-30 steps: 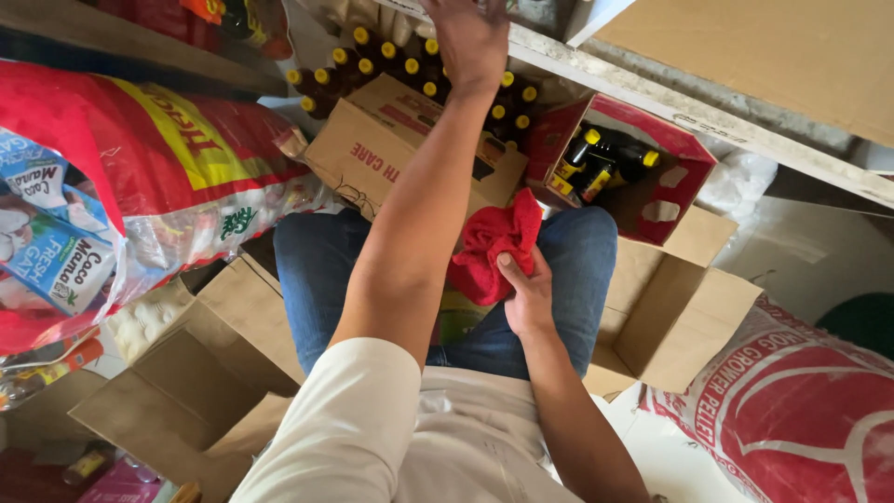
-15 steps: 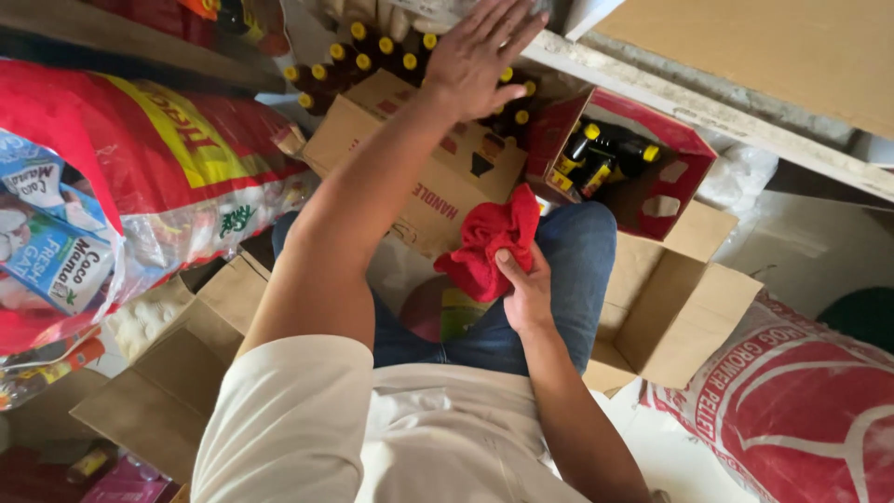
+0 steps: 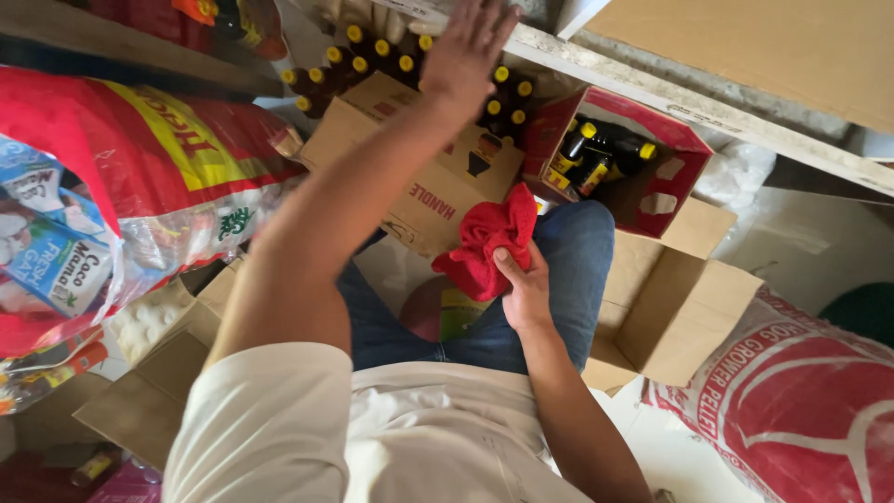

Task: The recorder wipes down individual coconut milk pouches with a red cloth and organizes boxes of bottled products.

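In the head view, the left hand point(image 3: 470, 51) is held out, fingers spread, over yellow-capped dark bottles point(image 3: 372, 56) standing beside a cardboard box point(image 3: 419, 177), while a red cloth point(image 3: 489, 240) is kept bunched at the knee by the right hand point(image 3: 523, 289), amid sacks point(image 3: 140, 177) and a shelf point(image 3: 670, 93).

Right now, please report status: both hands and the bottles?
Left hand open, over dark yellow-capped bottles. Right hand gripping red cloth. Cardboard box below the arm.
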